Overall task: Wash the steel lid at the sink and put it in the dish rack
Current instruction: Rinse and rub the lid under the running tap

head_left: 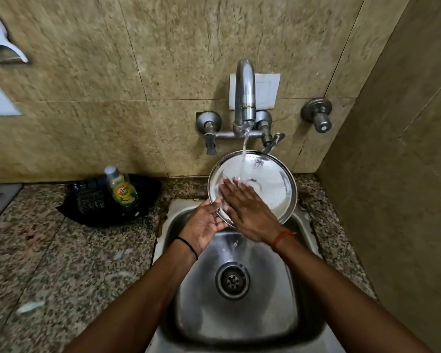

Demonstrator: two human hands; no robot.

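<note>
A round steel lid (270, 182) is tilted up over the steel sink (273, 296), its inner face toward me. Water runs from the curved tap (245, 93) onto the lid's middle. My left hand (204, 225) grips the lid's lower left rim from below. My right hand (247, 207) lies flat on the lid's face, fingers stretched toward the upper left under the stream. No dish rack is in view.
A dish soap bottle (121, 187) stands in a black tray (97, 202) on the granite counter (61, 263) left of the sink. Two tap handles (210, 138) flank the spout, and a third valve (318, 115) sits on the wall. A tiled wall closes the right side.
</note>
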